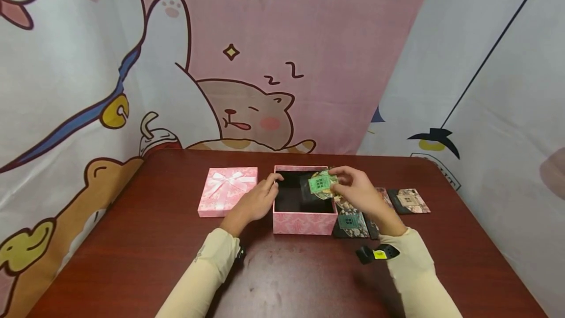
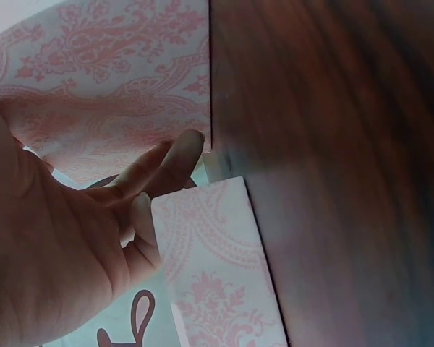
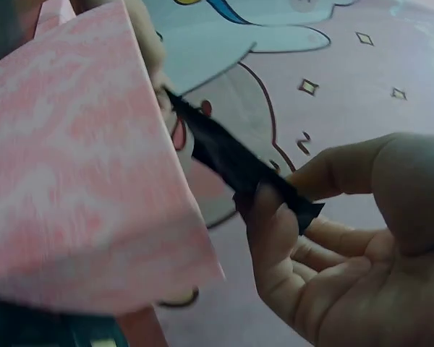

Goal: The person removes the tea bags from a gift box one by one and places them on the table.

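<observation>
A pink patterned gift box (image 1: 304, 224) stands lidless, its inside dark. My left hand (image 1: 253, 200) holds the box by its left wall, a finger reaching over the rim; in the left wrist view other fingers of the hand (image 2: 65, 238) lie against the outer wall. Over the box's right part, my right hand (image 1: 359, 190) pinches a flat black packet with a green label (image 1: 321, 183) between thumb and fingers. Seen almost edge-on in the right wrist view, the black packet (image 3: 231, 155) tilts above the box wall (image 3: 79, 159). Its lower part covers some of the box's interior.
Left of the box lies its pink lid (image 1: 227, 188) with a ribbon bow, close behind the left hand. Several similar packets (image 1: 350, 225) lie to the box's right, partly hidden by the right arm; another packet (image 1: 408, 201) is farther right. A printed cloth hangs behind the brown table (image 1: 282, 278).
</observation>
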A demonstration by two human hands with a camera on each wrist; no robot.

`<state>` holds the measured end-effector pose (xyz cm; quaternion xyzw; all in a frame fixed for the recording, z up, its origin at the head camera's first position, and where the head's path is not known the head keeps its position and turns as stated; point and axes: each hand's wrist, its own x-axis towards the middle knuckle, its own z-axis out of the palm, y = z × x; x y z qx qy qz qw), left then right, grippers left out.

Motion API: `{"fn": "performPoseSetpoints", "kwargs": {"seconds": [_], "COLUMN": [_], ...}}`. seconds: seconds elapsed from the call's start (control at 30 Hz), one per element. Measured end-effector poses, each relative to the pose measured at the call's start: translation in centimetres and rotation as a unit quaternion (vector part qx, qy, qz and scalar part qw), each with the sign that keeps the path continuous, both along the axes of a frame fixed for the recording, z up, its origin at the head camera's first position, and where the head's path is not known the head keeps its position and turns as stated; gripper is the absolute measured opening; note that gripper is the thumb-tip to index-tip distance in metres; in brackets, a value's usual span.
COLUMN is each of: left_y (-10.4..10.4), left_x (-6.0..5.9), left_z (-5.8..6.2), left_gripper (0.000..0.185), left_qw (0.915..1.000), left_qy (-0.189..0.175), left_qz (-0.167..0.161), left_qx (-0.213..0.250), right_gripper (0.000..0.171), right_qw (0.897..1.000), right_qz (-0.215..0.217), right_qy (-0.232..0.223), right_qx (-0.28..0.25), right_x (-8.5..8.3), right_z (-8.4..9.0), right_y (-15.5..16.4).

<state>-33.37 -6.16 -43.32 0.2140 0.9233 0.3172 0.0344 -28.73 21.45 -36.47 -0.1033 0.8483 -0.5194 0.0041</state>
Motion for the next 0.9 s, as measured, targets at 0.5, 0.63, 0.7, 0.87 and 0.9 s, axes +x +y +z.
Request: {"fn": "performPoseSetpoints", "kwargs": {"seconds": [0.5,0.63,0.7,0.87,0.9], "left_y": [-0.1,0.0,-0.1,0.0,0.0], "left_x": [-0.1,0.0,0.0,0.1,0.1], "left_z": [0.0,0.0,0.0,0.1,0.1], "left_gripper": [0.032,0.033,0.032,0.031,0.030], "left_qw": [1.0000,1.0000,0.9999,0.9997,0.9996], "left_qy": [-0.002,-0.002,-0.002,0.014,0.017], "left_qz": [0.000,0.000,0.000,-0.011,-0.013], "left_qx": [0.005,0.008,0.011,0.015,0.016], "right_gripper": [0.051,0.051,0.050,0.046,0.043], "right_qw": [0.994,0.991,0.990,0.988,0.987], "right_qz": [-0.085,-0.116,-0.126,-0.147,-0.153], "right_qy": [-0.046,-0.054,-0.056,-0.053,-0.051], "right_qx": [-0.043,-0.040,-0.039,-0.013,-0.009], "right_x": [3.5,4.2,4.5,5.7,5.9], "right_z": [-1.7,-2.6,-3.1,-4.5,-4.9], "right_y": [11.5,14.1,15.2,17.9,18.5]}}
